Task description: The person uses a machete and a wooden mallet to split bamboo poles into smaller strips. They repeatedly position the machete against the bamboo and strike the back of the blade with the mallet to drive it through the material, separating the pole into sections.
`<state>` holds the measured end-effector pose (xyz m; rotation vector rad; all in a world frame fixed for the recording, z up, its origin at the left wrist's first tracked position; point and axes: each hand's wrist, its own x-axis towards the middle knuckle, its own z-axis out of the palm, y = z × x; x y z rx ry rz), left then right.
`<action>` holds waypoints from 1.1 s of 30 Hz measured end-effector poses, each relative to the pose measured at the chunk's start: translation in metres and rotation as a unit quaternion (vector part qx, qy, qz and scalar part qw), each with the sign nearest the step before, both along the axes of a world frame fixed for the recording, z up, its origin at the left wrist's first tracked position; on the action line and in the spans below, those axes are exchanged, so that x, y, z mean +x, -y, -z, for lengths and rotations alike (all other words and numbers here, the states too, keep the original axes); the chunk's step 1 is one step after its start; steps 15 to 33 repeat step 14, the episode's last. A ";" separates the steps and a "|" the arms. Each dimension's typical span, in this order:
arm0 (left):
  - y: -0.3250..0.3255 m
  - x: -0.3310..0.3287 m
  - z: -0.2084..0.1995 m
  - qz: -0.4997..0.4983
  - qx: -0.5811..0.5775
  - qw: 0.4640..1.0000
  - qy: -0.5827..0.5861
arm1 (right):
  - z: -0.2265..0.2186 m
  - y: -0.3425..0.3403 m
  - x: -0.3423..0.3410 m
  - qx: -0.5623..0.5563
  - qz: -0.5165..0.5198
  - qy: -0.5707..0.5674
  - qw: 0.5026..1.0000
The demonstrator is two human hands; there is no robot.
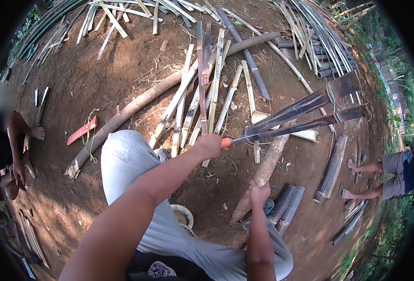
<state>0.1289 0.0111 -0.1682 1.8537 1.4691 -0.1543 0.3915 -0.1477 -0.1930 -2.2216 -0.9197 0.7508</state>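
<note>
My left hand (209, 146) is closed round the orange handle (225, 142) of a knife. Its thin blade (237, 139) reaches into the near end of a dark bamboo piece (291, 110), which is split into two spreading halves toward the upper right. Lower right of the knife, my right hand (259, 193) grips a thick wooden log (270, 164). That log slants upward, its top end close under the bamboo; whether they touch I cannot tell. A pale bamboo half (305, 135) lies behind the log's upper end.
Split bamboo strips (179, 112) lean across a long pole (155, 91) ahead. An orange-red sheath (82, 131) lies left, a pale container (182, 215) by my legs. Dark bamboo pieces (286, 206) lie right. One person (17, 145) sits left; another's legs (371, 178) show right.
</note>
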 end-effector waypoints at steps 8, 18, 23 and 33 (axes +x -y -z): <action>-0.007 0.005 -0.016 0.006 -0.036 0.999 -0.029 | 0.004 0.002 0.013 0.170 0.029 0.143 0.974; -0.016 0.009 0.006 0.008 -0.030 0.998 -0.060 | 0.055 0.036 0.006 -0.141 -0.054 0.045 0.988; -0.016 0.009 0.006 0.008 -0.030 0.998 -0.060 | 0.055 0.036 0.006 -0.141 -0.054 0.045 0.988; -0.016 0.009 0.006 0.008 -0.030 0.998 -0.060 | 0.055 0.036 0.006 -0.141 -0.054 0.045 0.988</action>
